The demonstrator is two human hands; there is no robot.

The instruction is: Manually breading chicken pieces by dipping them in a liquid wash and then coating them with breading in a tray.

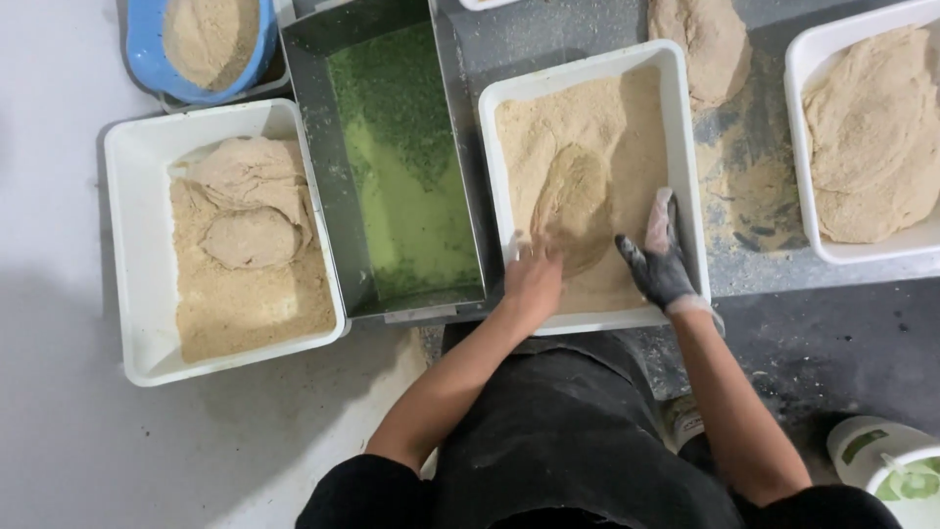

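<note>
Steel counter (754, 269): both hands (597, 269) press cutlet (573, 201) into crumbs (627, 118).

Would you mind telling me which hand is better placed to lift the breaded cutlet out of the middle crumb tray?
Probably the left hand: it already rests on the cutlet. The gloved right hand lies on crumbs beside it, near the tray wall.

surface: grey steel worktop (754, 147), crumb-dusted | floor (842, 362): dark, speckled | light: even, soft shadows
</note>
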